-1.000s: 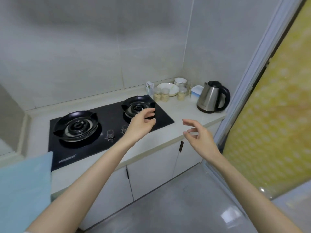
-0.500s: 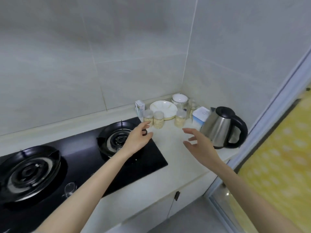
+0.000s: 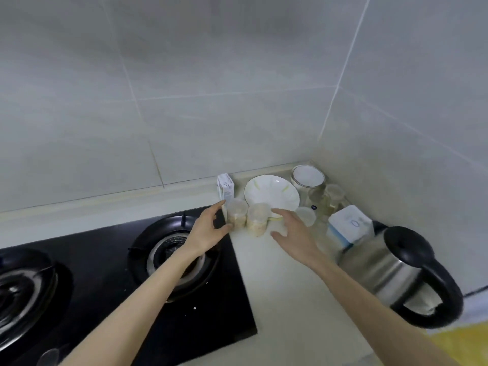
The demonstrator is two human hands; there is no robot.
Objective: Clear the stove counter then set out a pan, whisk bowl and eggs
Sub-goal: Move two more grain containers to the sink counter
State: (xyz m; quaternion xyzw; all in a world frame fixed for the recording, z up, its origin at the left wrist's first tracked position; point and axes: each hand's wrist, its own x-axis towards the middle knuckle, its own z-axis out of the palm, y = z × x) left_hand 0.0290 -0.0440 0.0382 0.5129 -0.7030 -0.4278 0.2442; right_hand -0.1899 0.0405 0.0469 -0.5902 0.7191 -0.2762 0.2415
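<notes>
The far-left burner (image 3: 18, 289) sits at eight o'clock in the view, blurred, on a black glass hob (image 3: 100, 249) sunk into a pale cream stove counter (image 3: 285, 299). At three o'clock from it is the second burner (image 3: 169, 249), partly crossed by the left forearm. The left hand (image 3: 208, 231) hangs over the hob's right edge, fingers straight and spread, thumb and forefinger parted toward the first plastic jar (image 3: 236, 212) and holding nothing. Whether the thumb tip touches the jar I cannot tell.

A small white carton (image 3: 225, 188) stands at eleven o'clock from that jar, against the low upstand of the wall. A second plastic jar (image 3: 257, 219) stands just beside the first, at three o'clock. Behind both lies a white plate (image 3: 272, 192).

The right hand (image 3: 293, 233) hovers at three o'clock from the second jar, open and empty, its fingertips over the plate's near rim.

At one o'clock from the plate, in the corner, is a wide glass jar with a white lid (image 3: 307, 178), with clear glass jars (image 3: 334, 196) crowded beside it. A white-and-blue box (image 3: 348, 225) follows, then a steel kettle (image 3: 383, 270) with a black handle at four o'clock in the view.

Large grey tiles (image 3: 211, 88) cover both walls, which meet at the corner.
</notes>
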